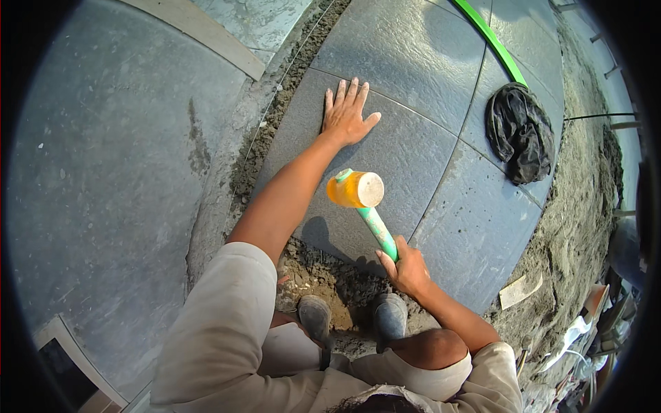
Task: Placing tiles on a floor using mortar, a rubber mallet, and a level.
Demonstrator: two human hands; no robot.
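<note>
My left hand (346, 115) lies on a dark grey paving tile (399, 155), fingers spread, near the joint with the tile beyond it. In my right hand (407, 267) is a mallet (356, 188) with an orange head and a green handle, gripped low on the handle. The mallet head is raised over the same tile, its pale striking face turned up and to the right. Its shadow falls on the tile near the front edge.
Several laid tiles stretch ahead and right. A black crumpled cloth or bag (520, 133) and a bright green straight bar (492, 43) lie on them. A string line (279, 87) runs along the left edge beside a smooth concrete slab (124, 172). Rough mortar (575, 206) borders the right.
</note>
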